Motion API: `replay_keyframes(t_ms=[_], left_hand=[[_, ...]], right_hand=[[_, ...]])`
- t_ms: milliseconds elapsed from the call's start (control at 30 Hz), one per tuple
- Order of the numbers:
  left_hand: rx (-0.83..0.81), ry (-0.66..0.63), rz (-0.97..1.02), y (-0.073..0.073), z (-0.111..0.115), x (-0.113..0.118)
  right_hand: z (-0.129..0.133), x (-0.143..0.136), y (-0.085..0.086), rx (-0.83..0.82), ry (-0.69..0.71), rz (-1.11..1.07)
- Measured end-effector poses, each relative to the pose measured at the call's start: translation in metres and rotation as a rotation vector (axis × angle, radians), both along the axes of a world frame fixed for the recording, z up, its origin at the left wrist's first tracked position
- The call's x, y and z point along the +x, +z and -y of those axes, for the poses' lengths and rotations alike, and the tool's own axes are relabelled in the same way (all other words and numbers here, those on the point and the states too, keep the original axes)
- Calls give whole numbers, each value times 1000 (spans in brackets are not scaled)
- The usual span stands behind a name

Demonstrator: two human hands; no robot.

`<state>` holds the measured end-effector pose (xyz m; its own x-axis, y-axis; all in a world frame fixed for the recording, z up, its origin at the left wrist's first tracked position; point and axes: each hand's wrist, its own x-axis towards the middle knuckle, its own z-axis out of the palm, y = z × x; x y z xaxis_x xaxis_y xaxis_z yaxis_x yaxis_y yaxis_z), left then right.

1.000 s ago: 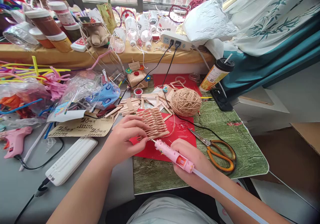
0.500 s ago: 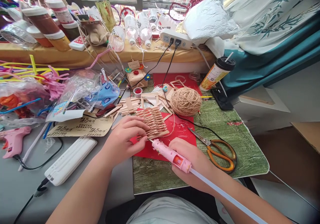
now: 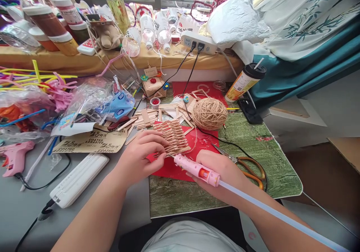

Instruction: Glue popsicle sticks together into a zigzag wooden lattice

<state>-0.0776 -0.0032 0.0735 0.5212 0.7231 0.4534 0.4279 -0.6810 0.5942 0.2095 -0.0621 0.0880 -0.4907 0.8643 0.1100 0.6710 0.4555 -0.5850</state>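
My left hand (image 3: pixel 143 152) has its fingers curled over the near left edge of a tan, ridged piece (image 3: pixel 176 135) that looks like rows of thin sticks or twine. Small dark prongs show beneath its fingertips; what they belong to is hidden. In my right hand (image 3: pixel 216 167) is a pink glue gun (image 3: pixel 194 168), its metal tip at the near edge of the ridged piece. A long translucent glue stick (image 3: pixel 270 203) runs out of the gun's back over my forearm. Under the piece lies a red sheet (image 3: pixel 180 169). A ball of twine (image 3: pixel 209 113) sits just behind.
Orange-handled scissors (image 3: pixel 250 165) lie right of my right hand, beside a black cable. A drink cup (image 3: pixel 244 81) and phone (image 3: pixel 250 111) stand farther back. Left are sandpaper (image 3: pixel 92 141), a white power strip (image 3: pixel 80 180) and another pink glue gun (image 3: pixel 18 158). Loose wooden sticks (image 3: pixel 146 119) lie behind.
My right hand and the glue gun have shifted slightly right, with the tip drawn back a little along the ridged piece's edge. My left hand stays in place.
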Motion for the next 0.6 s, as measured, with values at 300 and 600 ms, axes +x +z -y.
replay_keyframes(t_ms=[300,600], left_hand=[[-16,-1,-20,-2,0,-2],[4,-9,-27,-2,-1,-2]], right_hand=[[-1,5,-2,46,27,11],[-2,8,-1,44,-8,28]])
